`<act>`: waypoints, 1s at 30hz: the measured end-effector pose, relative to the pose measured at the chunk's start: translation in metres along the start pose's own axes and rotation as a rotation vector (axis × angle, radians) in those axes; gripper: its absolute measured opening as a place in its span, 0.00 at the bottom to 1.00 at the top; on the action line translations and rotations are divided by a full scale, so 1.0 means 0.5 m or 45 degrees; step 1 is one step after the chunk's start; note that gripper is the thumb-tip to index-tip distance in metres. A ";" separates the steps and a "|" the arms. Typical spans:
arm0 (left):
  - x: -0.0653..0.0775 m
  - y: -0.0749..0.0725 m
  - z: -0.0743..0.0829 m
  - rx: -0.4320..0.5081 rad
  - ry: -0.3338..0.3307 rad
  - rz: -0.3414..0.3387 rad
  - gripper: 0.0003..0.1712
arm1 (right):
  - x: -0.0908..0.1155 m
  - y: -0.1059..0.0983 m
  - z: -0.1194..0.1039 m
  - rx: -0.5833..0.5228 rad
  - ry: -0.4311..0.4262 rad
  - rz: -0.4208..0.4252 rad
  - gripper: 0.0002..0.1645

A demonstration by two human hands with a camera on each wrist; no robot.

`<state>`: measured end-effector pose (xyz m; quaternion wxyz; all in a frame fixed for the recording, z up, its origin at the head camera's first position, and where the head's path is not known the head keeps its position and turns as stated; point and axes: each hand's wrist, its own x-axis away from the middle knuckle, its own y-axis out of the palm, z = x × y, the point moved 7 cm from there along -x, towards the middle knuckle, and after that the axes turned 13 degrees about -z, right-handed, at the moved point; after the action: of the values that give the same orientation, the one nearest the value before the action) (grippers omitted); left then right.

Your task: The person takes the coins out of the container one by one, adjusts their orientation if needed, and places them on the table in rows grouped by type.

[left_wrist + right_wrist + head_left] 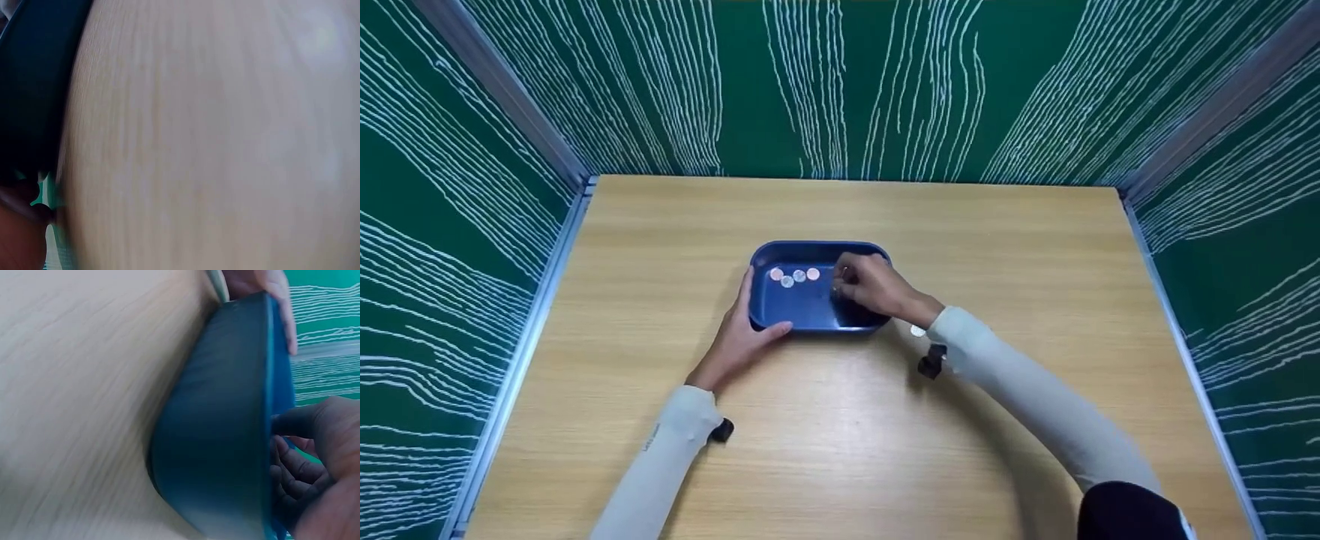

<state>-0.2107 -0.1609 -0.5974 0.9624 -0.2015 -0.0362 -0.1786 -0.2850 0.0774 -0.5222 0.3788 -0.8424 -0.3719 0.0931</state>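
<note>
A dark blue rectangular tray [810, 324] sits on the table. My left hand [739, 334] grips its near left corner, thumb over the front rim and fingers along the left side. Several small coins [799, 276], some silvery and some copper-coloured, lie in the tray's left half. My right hand [874, 285] is inside the right end, fingers bent downward and pinched together. A pale glint at those fingertips looks like a coin's edge. In the right wrist view, the tray wall [219, 433] partly hides the right fingers [298, 467].
One silvery coin [917, 330] lies on the wooden table [825, 435] outside the tray, beside the right cuff. Green panels [840, 90] with white wavy lines enclose the back and both sides. A small black wrist camera [931, 361] hangs under the right sleeve.
</note>
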 end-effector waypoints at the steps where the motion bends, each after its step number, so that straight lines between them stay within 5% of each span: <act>1: 0.000 -0.001 -0.001 -0.003 0.001 0.002 0.71 | 0.006 -0.006 0.001 -0.022 0.002 0.008 0.07; 17: -0.001 -0.001 -0.001 -0.008 0.025 0.002 0.71 | 0.113 -0.075 0.049 -0.210 0.005 0.214 0.05; 30: -0.001 0.001 -0.002 -0.001 0.033 -0.002 0.71 | 0.214 -0.093 0.148 -0.297 0.181 0.313 0.08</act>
<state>-0.2109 -0.1607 -0.5984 0.9626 -0.1996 -0.0239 -0.1818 -0.2675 0.2142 -0.5274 0.2897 -0.9241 -0.2467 0.0351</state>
